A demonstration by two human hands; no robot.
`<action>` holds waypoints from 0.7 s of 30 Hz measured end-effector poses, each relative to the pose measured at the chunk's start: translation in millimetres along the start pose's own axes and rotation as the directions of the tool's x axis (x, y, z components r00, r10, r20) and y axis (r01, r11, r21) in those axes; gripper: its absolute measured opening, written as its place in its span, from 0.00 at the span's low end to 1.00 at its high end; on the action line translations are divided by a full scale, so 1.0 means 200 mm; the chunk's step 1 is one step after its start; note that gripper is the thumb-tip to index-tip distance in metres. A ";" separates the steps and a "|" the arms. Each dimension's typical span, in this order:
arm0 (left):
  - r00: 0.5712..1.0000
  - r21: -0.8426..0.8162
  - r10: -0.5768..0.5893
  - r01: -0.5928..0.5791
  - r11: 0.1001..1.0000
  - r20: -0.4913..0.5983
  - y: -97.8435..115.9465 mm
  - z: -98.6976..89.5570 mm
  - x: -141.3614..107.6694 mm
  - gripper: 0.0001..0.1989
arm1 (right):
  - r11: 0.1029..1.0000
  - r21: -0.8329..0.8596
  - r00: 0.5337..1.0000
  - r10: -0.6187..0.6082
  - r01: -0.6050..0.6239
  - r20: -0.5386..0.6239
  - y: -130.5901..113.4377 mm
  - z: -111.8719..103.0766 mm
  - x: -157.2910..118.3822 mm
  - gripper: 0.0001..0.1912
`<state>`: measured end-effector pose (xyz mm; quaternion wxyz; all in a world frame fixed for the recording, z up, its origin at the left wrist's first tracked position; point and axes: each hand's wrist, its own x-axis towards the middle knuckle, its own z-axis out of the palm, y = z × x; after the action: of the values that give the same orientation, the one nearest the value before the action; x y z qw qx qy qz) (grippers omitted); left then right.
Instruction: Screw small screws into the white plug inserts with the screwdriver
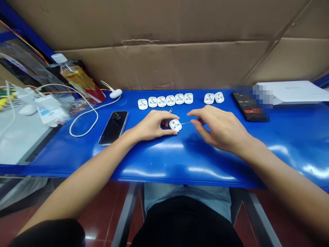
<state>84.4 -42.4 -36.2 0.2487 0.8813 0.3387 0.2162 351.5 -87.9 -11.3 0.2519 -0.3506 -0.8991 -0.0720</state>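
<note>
My left hand (pixel 151 125) holds a round white plastic plug body (pixel 175 125) against the blue bench top, with its fingers around the far side. My right hand (pixel 218 128) pinches a thin metal pin (pixel 186 122) between finger and thumb, and the pin's tip reaches the plug body's edge. Several matching white plug bodies (pixel 170 100) stand in a row just beyond my hands, with a separate pair (pixel 214 98) to the right. Tiny metal parts (pixel 170 110) lie near my left fingertips.
A black smartphone (pixel 113 127) lies left of my hands, and a timer phone (pixel 246 107) lies at right. A white cable (pixel 83 121), plastic bottle (pixel 77 80), packaged items (pixel 48 108) and white papers (pixel 293 92) edge the blue bench (pixel 180 161). Cardboard (pixel 164 31) stands behind.
</note>
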 end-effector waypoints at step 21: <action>0.999 -0.020 0.042 -0.042 0.999 0.030 0.00 0.01 -0.01 0.26 | 0.999 -0.014 0.997 0.042 -0.043 -0.066 0.01 -0.01 0.00 0.13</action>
<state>85.2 -44.3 -38.0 0.2580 0.8889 0.3141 0.2112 354.2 -86.5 -10.0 0.2801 -0.3692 -0.8821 -0.0849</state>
